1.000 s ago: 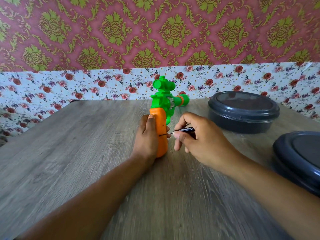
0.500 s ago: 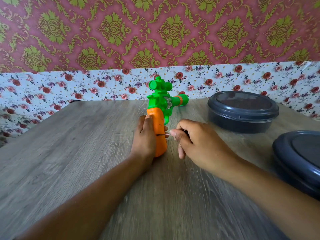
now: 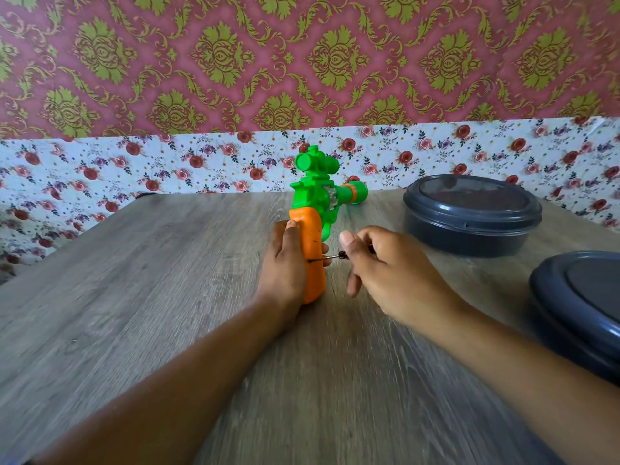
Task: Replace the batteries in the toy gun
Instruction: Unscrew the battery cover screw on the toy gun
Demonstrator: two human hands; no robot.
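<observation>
We read no writing. Left hand (image 3: pixel 285 263) wraps orange plastic grip of toy gun (image 3: pixel 313 229); right hand (image 3: pixel 385 273) pinches thin metal screwdriver (image 3: pixel 327 258), tip at grip.

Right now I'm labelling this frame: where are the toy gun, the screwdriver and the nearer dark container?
toy gun (image 3: pixel 312 253), head view, orange grip.
screwdriver (image 3: pixel 323 258), head view, metal shaft.
nearer dark container (image 3: pixel 553 297), head view, lid rim.

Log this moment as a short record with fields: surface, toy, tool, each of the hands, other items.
surface: wooden table
toy: toy gun, green body, orange grip, standing upright
tool: small screwdriver, tip against the orange grip
left hand: wrapped around the grip
right hand: pinching the screwdriver
other items: two dark lidded containers at right
</observation>
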